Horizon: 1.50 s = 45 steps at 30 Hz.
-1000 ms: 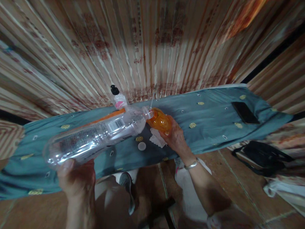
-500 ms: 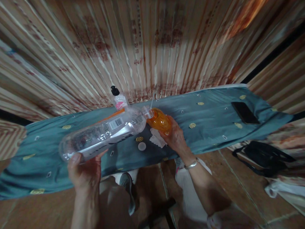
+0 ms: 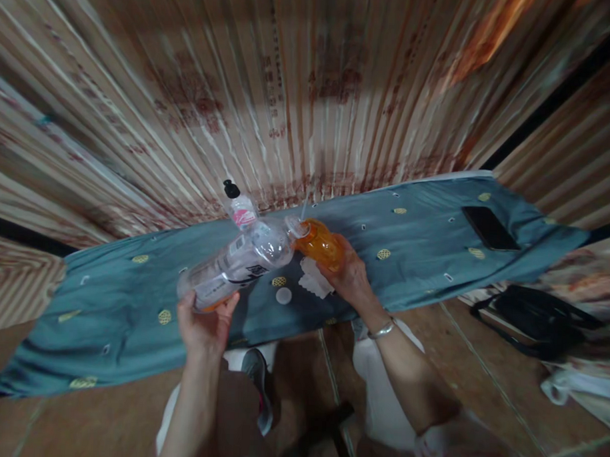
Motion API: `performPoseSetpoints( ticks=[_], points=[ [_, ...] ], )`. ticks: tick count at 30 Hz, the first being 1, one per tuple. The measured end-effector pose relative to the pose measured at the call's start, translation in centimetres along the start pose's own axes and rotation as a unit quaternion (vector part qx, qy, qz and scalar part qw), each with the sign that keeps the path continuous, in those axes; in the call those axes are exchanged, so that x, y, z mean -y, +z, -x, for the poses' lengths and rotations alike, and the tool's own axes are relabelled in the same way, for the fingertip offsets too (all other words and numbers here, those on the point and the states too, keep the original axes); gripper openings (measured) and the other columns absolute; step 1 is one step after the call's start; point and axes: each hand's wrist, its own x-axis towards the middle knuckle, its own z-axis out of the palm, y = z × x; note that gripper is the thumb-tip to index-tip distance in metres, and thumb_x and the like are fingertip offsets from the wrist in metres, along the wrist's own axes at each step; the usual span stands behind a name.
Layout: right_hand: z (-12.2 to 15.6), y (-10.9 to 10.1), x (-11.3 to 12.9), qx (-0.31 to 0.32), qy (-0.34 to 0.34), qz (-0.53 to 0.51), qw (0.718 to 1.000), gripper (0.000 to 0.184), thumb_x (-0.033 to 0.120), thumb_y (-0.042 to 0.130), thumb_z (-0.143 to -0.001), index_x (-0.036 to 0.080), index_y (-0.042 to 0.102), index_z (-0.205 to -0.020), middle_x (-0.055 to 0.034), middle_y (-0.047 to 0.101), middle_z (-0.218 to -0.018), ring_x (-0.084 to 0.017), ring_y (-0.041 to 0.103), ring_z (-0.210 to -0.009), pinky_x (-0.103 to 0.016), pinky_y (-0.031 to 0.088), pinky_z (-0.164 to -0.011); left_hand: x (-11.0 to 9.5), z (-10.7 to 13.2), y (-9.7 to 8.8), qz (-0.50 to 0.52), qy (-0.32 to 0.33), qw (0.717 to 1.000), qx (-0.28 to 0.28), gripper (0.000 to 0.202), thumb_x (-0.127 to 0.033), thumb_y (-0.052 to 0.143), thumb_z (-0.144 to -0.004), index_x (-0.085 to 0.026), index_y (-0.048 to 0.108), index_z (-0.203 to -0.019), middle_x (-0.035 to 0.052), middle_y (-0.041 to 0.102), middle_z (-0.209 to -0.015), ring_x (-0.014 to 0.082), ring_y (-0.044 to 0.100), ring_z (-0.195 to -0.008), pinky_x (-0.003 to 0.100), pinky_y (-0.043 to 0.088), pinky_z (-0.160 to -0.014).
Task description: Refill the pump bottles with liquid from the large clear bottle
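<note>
Clasping the base of the clear bottle [image 3: 236,269] in the left hand [image 3: 204,326], pinching with thumb on one side and fingers on the other! Tilting it over the cloth [image 3: 424,243], base down toward the body, neck up and away to the right. Showing a strip of orange along the lower edge near the fingers; impossible to tell just what. Over to the right hand [image 3: 351,273], wrapped round the orange bottle [image 3: 322,246], gripping it from the right with some of the fingers hidden behind. Leaning that one too, with its mouth turned left, right up at the clear neck. Meeting end to end above the middle of the cloth, though too blurred there to tell touching from slotted together. Now to the near side, just below the meeting necks: spotting a white cap [image 3: 283,295] on the cloth, with a crumpled tissue [image 3: 316,279] just beside it, near the right hand. Behind the clear bottle, catching a pump [image 3: 243,210] with a black top and pink label, partly covered. Well off to the right, finding a phone [image 3: 490,228] flat on the cloth, and below that, beyond the edge, a black bag [image 3: 534,322].
</note>
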Motion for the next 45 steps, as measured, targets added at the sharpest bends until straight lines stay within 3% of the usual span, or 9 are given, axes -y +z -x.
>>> performPoseSetpoints(
  ticks=[4, 11, 16, 21, 30, 39, 42, 45],
  points=[
    [-0.1, -0.2, 0.2, -0.008, 0.018, -0.012, 1.000, 0.069, 0.034, 0.072, -0.078, 0.018, 0.046, -0.140, -0.0153, 0.067, -0.132, -0.030, 0.065, -0.124, -0.050, 0.056, -0.103, 1.0, 0.0, 0.5, 0.022, -0.070, 0.997, -0.029, 0.027, -0.031, 0.061, -0.073, -0.020, 0.066, -0.097, 0.0035, 0.072, -0.084, 0.0201, 0.071, -0.067, 0.025, 0.059, -0.048],
    [-0.5, -1.1, 0.4, -0.022, 0.082, -0.036, 0.996, 0.065, 0.033, 0.075, -0.074, 0.019, 0.053, -0.133, -0.0120, 0.073, -0.121, -0.028, 0.072, -0.109, -0.042, 0.061, -0.092, 2.9, -0.3, 0.1, 0.043, -0.140, 0.989, -0.011, 0.027, -0.034, 0.056, -0.083, -0.018, 0.063, -0.104, 0.0077, 0.070, -0.089, 0.0208, 0.072, -0.070, 0.023, 0.058, -0.050],
    [-1.0, -1.5, -0.8, -0.070, 0.160, -0.045, 0.984, 0.073, 0.046, 0.082, -0.066, 0.016, 0.057, -0.127, -0.0133, 0.077, -0.103, -0.033, 0.075, -0.093, -0.046, 0.061, -0.079, 3.5, 0.1, 0.2, 0.076, -0.213, 0.974, 0.023, 0.042, -0.038, 0.055, -0.087, -0.015, 0.060, -0.122, 0.0156, 0.070, -0.102, 0.0286, 0.073, -0.091, 0.020, 0.057, -0.050],
    [-1.4, -1.7, -1.5, -0.095, 0.185, -0.052, 0.977, 0.074, 0.057, 0.083, -0.062, 0.015, 0.061, -0.119, -0.0140, 0.076, -0.101, -0.034, 0.074, -0.092, -0.047, 0.060, -0.078, 3.4, 0.0, 0.1, 0.102, -0.217, 0.971, 0.024, 0.049, -0.041, 0.058, -0.086, -0.018, 0.059, -0.129, 0.0170, 0.070, -0.111, 0.0318, 0.072, -0.100, 0.020, 0.058, -0.051],
    [-1.9, -1.0, -1.0, -0.111, 0.163, -0.085, 0.977, 0.071, 0.060, 0.081, -0.066, 0.014, 0.062, -0.117, -0.0152, 0.075, -0.106, -0.030, 0.074, -0.094, -0.046, 0.060, -0.082, 3.3, -0.2, -0.7, 0.123, -0.217, 0.968, 0.028, 0.050, -0.041, 0.057, -0.088, -0.018, 0.058, -0.133, 0.0163, 0.070, -0.111, 0.0308, 0.072, -0.098, 0.021, 0.058, -0.051],
    [-1.3, -0.1, -1.6, -0.073, 0.142, -0.067, 0.985, 0.090, 0.069, 0.079, -0.061, 0.014, 0.054, -0.129, -0.0212, 0.072, -0.117, -0.035, 0.072, -0.102, -0.053, 0.059, -0.088, 3.3, -0.6, -1.6, 0.132, -0.255, 0.958, 0.010, 0.054, -0.047, 0.050, -0.093, -0.014, 0.054, -0.135, 0.0162, 0.068, -0.101, 0.0247, 0.071, -0.081, 0.022, 0.058, -0.050],
    [-0.8, -0.5, -2.2, -0.054, 0.123, -0.066, 0.989, 0.103, 0.070, 0.079, -0.062, 0.012, 0.045, -0.139, -0.0236, 0.069, -0.121, -0.036, 0.070, -0.107, -0.056, 0.057, -0.090, 3.1, -0.7, -1.9, 0.144, -0.272, 0.951, 0.023, 0.057, -0.049, 0.046, -0.094, -0.012, 0.053, -0.136, 0.0172, 0.068, -0.100, 0.0225, 0.070, -0.077, 0.023, 0.057, -0.051],
    [-0.6, -1.9, -1.9, -0.058, 0.086, -0.059, 0.993, 0.109, 0.068, 0.076, -0.069, 0.013, 0.030, -0.151, -0.0260, 0.055, -0.142, -0.037, 0.061, -0.126, -0.061, 0.051, -0.102, 3.0, -0.8, -2.3, 0.146, -0.281, 0.948, 0.029, 0.059, -0.051, 0.046, -0.093, -0.012, 0.052, -0.137, 0.0174, 0.068, -0.098, 0.0225, 0.069, -0.074, 0.024, 0.057, -0.049]
  ],
)
